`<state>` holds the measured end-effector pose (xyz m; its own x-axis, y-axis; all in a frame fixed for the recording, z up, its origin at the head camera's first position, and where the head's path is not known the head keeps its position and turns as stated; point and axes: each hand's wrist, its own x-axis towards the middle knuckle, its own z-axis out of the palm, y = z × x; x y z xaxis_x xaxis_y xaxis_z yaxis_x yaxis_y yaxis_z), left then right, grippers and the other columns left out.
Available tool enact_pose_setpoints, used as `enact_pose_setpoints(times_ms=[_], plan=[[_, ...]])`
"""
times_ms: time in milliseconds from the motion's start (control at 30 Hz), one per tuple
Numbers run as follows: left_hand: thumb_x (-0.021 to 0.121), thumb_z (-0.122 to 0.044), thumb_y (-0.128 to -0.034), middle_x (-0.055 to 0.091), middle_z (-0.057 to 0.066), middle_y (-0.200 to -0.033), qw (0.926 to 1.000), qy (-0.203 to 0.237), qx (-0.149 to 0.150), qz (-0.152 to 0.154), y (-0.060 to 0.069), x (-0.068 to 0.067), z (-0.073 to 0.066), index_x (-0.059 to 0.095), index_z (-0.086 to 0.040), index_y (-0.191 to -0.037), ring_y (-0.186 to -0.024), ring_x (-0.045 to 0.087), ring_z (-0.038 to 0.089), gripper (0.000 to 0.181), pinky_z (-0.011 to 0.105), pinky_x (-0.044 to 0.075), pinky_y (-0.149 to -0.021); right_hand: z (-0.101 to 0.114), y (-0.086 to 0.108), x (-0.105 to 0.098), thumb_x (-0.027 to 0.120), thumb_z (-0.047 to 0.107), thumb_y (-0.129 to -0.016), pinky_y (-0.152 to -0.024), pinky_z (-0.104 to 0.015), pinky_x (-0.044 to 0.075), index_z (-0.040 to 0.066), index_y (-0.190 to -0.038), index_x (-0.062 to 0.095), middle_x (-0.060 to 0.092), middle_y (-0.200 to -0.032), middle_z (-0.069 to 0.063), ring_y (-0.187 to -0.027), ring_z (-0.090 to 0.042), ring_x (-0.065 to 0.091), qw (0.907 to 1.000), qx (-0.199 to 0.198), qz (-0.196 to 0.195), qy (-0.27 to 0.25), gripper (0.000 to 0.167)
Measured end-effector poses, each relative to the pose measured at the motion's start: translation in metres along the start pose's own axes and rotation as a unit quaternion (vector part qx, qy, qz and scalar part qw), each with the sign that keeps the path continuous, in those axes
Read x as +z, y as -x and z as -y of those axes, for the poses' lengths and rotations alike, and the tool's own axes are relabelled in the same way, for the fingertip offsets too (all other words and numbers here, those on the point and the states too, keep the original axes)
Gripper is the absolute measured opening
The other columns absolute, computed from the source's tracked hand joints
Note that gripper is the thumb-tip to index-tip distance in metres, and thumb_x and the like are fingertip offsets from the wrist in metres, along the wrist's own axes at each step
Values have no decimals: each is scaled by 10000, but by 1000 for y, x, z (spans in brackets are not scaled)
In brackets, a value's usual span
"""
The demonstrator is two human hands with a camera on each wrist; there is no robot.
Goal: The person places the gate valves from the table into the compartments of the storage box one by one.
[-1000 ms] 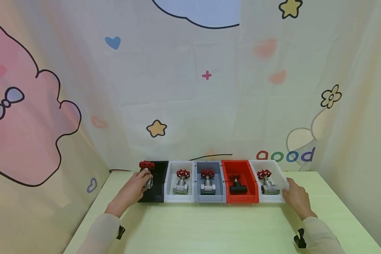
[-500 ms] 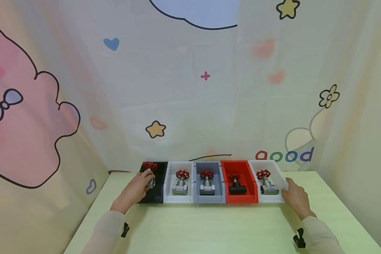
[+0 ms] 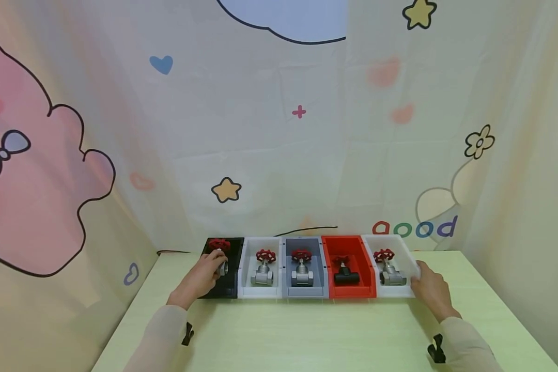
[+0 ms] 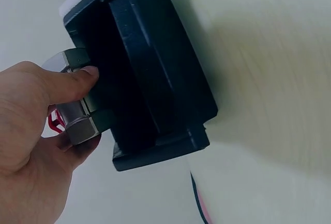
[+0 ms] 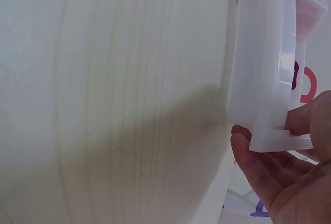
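Observation:
My left hand grips a metal gate valve by its body, thumb on one side and fingers on the other. The valve's red handwheel points up, and the valve is over or inside the black bin; whether it touches the floor of the bin is hidden. At the row's other end, my right hand pinches the side wall of the translucent white bin, thumb inside and fingers outside. That bin holds a silver valve with a red handwheel.
Between the end bins stand a white bin and a grey bin, each with a silver valve, and a red bin with a black-bodied valve. All stand on a pale table before a printed curtain.
My left hand has carried the valve to the right, from the black bin's left edge to over or into it. The right hand keeps its hold on the end bin.

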<state>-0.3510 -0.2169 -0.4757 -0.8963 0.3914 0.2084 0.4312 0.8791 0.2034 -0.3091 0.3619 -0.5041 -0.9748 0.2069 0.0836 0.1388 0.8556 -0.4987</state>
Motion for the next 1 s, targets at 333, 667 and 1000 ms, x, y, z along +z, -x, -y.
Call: enact_pose_setpoints(times_ms=[333,667,1000], plan=[[672,37,-857,526,67,-1341,9998,0,-118,138,-6,6,1,607,-35,-1294,-1157,516,290,447,453,474,-1017,-2,-3,0,501,112,-935,-787,-597,492,-102,-1415,335,507,-1272,-416,-1014,-538,588,10000,-5,-12,37,552],[675,43,-848,533,79,-1346,9996,-17,-166,248,-10,16,4,607,-23,-1294,-1122,529,291,456,452,471,-1011,-3,-4,2,502,112,-936,-802,-594,489,-106,-1420,324,492,-1293,-414,-1034,-537,577,10000,48,47,30,560],[666,53,-847,544,91,-1336,9989,-10,-214,410,-15,23,4,616,-17,-1280,-1155,541,321,441,463,459,-1035,-3,-4,2,505,109,-930,-816,-603,483,-100,-1420,327,493,-1294,-411,-1048,-544,569,10000,75,28,7,562]])
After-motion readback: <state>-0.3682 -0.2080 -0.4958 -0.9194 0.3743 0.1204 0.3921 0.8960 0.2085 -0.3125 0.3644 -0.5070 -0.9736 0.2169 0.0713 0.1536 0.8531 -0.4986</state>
